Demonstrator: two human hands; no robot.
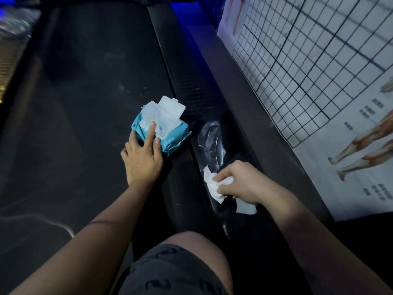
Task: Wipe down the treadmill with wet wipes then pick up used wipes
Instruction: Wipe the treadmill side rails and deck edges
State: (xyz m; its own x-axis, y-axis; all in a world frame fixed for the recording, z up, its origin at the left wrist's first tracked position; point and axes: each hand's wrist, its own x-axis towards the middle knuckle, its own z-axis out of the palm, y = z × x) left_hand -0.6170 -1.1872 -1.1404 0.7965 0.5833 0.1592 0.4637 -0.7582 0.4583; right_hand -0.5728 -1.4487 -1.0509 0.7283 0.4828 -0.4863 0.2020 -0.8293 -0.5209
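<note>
A blue pack of wet wipes (172, 139) with its clear lid flipped up lies on the dark treadmill belt (89, 86), near the belt's right edge. My left hand (142, 155) rests on the pack with straight fingers, the index finger touching the white wipe (148, 114) that sticks out of the opening. My right hand (236, 180) grips a crumpled white wipe (212, 184) and presses it on the black side rail (212, 133) of the treadmill. Wet smear marks (209, 135) show on the rail just beyond that hand.
A poster (319, 81) with a grid chart and anatomy figures stands along the right side of the treadmill. My bent knee in dark patterned shorts (174, 271) fills the bottom centre. Blue light glows at the far end of the rail.
</note>
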